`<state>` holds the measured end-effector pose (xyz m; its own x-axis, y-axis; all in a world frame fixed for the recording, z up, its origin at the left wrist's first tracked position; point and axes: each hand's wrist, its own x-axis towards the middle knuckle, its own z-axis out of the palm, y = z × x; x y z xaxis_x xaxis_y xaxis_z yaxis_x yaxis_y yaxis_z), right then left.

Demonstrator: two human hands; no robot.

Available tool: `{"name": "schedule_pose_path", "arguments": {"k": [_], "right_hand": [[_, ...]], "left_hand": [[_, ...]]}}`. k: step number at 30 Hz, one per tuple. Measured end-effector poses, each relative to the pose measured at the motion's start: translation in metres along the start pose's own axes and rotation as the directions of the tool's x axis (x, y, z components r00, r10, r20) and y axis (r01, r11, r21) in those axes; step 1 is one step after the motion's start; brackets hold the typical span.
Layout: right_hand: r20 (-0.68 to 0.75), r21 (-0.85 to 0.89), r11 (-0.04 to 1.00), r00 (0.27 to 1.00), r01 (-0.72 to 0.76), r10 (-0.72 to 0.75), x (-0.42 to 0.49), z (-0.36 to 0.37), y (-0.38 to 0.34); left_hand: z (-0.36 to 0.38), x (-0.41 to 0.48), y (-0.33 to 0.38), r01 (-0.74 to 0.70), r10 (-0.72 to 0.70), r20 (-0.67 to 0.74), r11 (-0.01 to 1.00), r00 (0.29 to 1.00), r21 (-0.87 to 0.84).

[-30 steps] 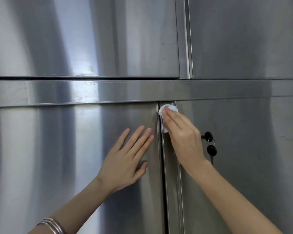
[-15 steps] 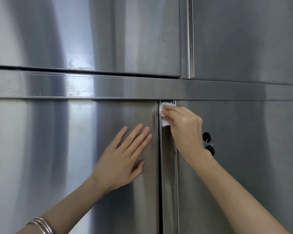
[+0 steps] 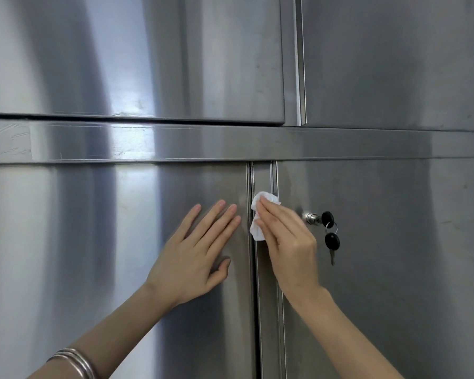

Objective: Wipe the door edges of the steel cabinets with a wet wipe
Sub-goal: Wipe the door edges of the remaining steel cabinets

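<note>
The right hand (image 3: 288, 242) presses a crumpled white wet wipe (image 3: 256, 231) against the narrow vertical brushed-steel door edge (image 3: 262, 176) between the two lower cabinet doors. Its grip is flat, with straight fingers close together over the soft wad. The left hand (image 3: 195, 250) lies on the smooth, sheeny left steel door (image 3: 93, 242), grip spread. Just beside the right hand, a round chrome lock (image 3: 312, 218) carries two black oval-headed keys (image 3: 332, 240). Silver bangles (image 3: 74, 362) ring the left wrist.
</note>
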<state>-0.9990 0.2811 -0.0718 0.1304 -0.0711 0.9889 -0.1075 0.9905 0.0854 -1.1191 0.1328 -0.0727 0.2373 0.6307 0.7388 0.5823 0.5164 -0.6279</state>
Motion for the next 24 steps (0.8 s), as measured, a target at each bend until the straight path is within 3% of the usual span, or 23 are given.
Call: {"name": "schedule_pose_path", "arguments": {"k": [4, 9, 14, 20, 24], "right_hand": [[0.150, -0.058, 0.998, 0.988, 0.039, -0.030, -0.015, 0.005, 0.000], [0.141, -0.095, 0.992, 0.988, 0.076, -0.063, 0.013, 0.014, 0.006], [0.197, -0.125, 0.991, 0.980, 0.056, -0.031, -0.018, 0.006, -0.003], [0.195, -0.112, 0.975, 0.967, 0.190, -0.166, 0.001, -0.004, 0.013], [0.254, -0.148, 0.973, 0.958, 0.177, -0.136, -0.012, -0.001, 0.002]], "left_hand": [[-0.001, 0.000, 0.000, -0.001, 0.001, -0.010, 1.000, 1.000, 0.000], [0.001, 0.000, 0.000, -0.003, 0.003, -0.019, 1.000, 1.000, 0.004], [0.000, 0.000, 0.000, 0.001, -0.001, -0.017, 1.000, 1.000, 0.015], [0.002, -0.001, 0.000, 0.003, -0.003, -0.040, 1.000, 0.999, 0.018], [0.002, -0.001, 0.000, 0.004, -0.003, -0.048, 1.000, 0.999, 0.022]]}}
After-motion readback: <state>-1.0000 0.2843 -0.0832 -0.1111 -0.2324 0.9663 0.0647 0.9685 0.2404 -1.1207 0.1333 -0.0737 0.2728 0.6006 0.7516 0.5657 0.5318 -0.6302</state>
